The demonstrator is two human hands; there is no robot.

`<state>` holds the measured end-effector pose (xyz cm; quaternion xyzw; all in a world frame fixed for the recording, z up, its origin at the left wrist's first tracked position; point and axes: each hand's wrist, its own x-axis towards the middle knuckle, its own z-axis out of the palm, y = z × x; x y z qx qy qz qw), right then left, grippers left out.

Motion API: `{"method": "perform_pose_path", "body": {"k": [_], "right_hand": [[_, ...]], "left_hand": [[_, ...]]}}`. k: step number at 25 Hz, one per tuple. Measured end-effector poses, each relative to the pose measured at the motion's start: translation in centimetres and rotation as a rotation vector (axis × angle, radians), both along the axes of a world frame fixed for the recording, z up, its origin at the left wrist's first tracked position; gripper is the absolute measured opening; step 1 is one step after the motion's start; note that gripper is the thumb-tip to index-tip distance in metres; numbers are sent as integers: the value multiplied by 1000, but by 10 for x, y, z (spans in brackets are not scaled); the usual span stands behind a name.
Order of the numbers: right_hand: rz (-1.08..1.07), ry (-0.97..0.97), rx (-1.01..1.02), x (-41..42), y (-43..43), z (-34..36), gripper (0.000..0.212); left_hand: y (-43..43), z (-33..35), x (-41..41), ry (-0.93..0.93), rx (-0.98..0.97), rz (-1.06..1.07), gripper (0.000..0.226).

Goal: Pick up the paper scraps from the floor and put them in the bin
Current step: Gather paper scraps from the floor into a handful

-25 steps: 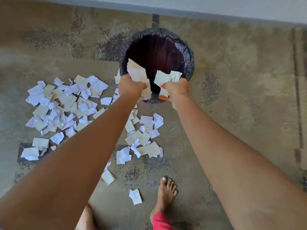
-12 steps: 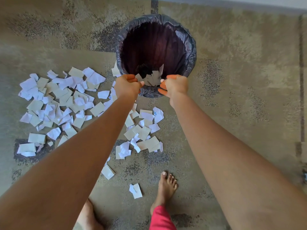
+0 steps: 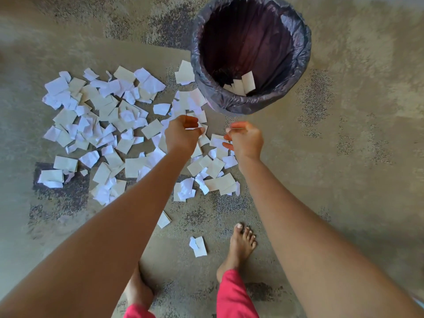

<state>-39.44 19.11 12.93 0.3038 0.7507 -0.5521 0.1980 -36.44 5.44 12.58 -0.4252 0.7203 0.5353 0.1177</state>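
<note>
Torn white and cream paper scraps [image 3: 107, 125] lie scattered over the mottled tan floor [image 3: 344, 180]. The thickest part of the spread sits at the left, and its long axis runs left to right towards the foot of the bin. A looser patch trails down towards the person's feet. Most of the pieces lie flat at mixed angles, many overlapping.

The left hand [image 3: 182, 136] hangs over the right end of the spread, back upward, fingers loosely curled with nothing plainly held. Scraps lie directly under it and on both sides.

One cream scrap [image 3: 164, 219] lies alone below the heap, and a small white and cream pair [image 3: 198, 246] lies just left of the bare right foot [image 3: 241, 246].

The right hand [image 3: 246, 141] hovers beside the left, also loosely curled and empty, above the smaller patch of scraps.

The round bin with a black plastic liner [image 3: 302, 42] stands beyond both hands, up and to the right. A few cream rectangular pieces [image 3: 243, 84] lean tilted against its near inner wall. Some scraps on the floor touch its base on the left.
</note>
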Motion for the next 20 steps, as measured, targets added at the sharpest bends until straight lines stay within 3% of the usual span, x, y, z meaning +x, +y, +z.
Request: {"method": "perform_pose_path", "body": {"k": [7, 12, 16, 20], "right_hand": [[269, -111, 87, 126, -10, -78, 10], [707, -176, 238, 210, -6, -128, 12], [1142, -261, 448, 265, -5, -165, 28], [1189, -362, 714, 297, 0, -183, 50]], "left_hand": [[-17, -69, 121, -164, -49, -95, 24], [-28, -116, 195, -255, -96, -172, 23], [-34, -159, 244, -309, -167, -230, 25], [-34, -182, 271, -306, -284, -319, 34]]}}
